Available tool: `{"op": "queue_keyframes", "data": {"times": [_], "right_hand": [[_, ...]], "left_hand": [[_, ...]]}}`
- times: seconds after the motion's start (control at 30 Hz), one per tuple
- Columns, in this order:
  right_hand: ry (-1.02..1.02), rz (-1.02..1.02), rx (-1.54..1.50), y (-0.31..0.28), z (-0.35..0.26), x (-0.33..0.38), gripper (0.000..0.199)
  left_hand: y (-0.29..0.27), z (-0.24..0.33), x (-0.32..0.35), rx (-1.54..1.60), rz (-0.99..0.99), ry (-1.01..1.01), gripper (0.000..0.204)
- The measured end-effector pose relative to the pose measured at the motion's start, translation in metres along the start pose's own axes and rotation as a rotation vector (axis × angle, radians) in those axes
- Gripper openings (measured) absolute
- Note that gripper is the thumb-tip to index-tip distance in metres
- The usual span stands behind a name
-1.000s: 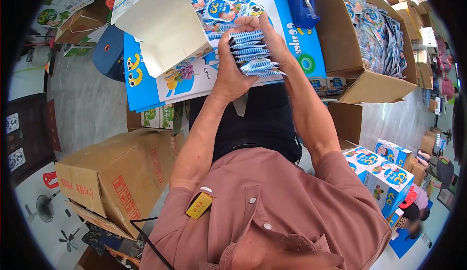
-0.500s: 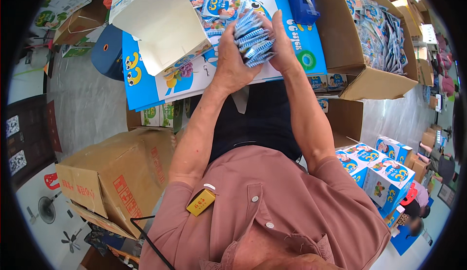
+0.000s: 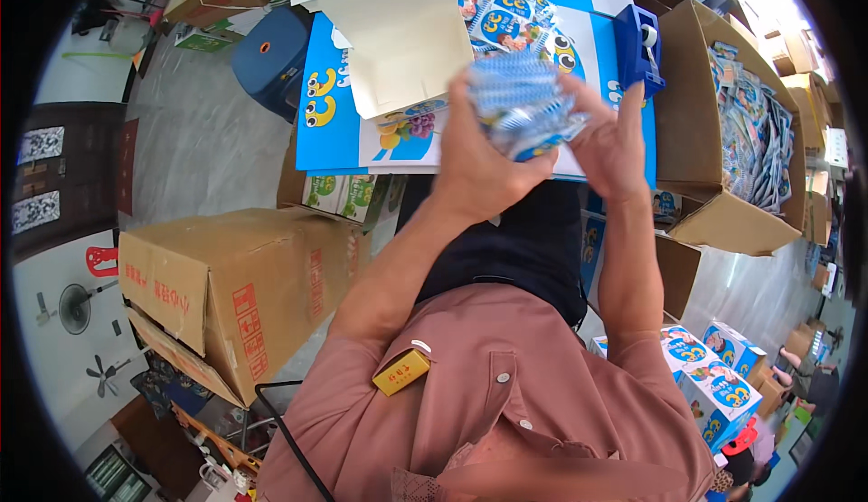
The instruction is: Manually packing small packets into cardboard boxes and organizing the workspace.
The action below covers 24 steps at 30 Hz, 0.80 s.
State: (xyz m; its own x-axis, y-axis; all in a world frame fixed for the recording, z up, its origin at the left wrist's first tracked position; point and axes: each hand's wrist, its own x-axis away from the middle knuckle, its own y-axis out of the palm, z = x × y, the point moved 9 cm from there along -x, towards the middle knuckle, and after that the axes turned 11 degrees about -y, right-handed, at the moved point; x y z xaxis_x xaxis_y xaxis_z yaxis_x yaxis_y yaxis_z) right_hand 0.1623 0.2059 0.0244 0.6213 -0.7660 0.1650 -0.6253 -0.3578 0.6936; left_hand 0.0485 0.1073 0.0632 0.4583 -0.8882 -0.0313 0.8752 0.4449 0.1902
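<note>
My left hand [image 3: 488,163] is closed around a thick stack of blue and white sachets [image 3: 517,95], smeared by motion. At the stack's right side is my right hand [image 3: 613,145], its thumb stretched away and its fingers spread, slightly blurred; whether the fingertips touch the sachets is hard to make out. Both hands are above the near edge of a blue and white printed cardboard surface [image 3: 325,149]. Just left of the stack stands an open white carton [image 3: 398,41], its pale flap raised. Loose sachets [image 3: 506,23] lie beyond the stack, to the right of the carton.
A blue tape dispenser [image 3: 638,50] sits at the surface's right edge. Beside it, a large brown box [image 3: 692,95] holds many sachets. Another brown box [image 3: 262,294] is at my left, a blue stool [image 3: 271,68] beyond it. Printed cartons [image 3: 714,384] are stacked at my right.
The view has shifted, so the scene sits farther right. My right hand has come away from around the stack and opened; my left hand still holds the sachets, whose faces are now turned more upward.
</note>
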Motion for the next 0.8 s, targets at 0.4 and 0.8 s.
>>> {"op": "queue_keyframes", "data": {"times": [0.4,0.8], "right_hand": [[-0.414,-0.363,1.289,0.063,0.026,-0.109,0.04],[-0.443,-0.399,1.154,0.066,0.033,-0.096,0.032]], "left_hand": [[-0.107,0.031,-0.103,-0.549,0.035,-0.398,0.049],[-0.126,-0.039,-0.128,-1.074,0.054,-0.643,0.047]]}}
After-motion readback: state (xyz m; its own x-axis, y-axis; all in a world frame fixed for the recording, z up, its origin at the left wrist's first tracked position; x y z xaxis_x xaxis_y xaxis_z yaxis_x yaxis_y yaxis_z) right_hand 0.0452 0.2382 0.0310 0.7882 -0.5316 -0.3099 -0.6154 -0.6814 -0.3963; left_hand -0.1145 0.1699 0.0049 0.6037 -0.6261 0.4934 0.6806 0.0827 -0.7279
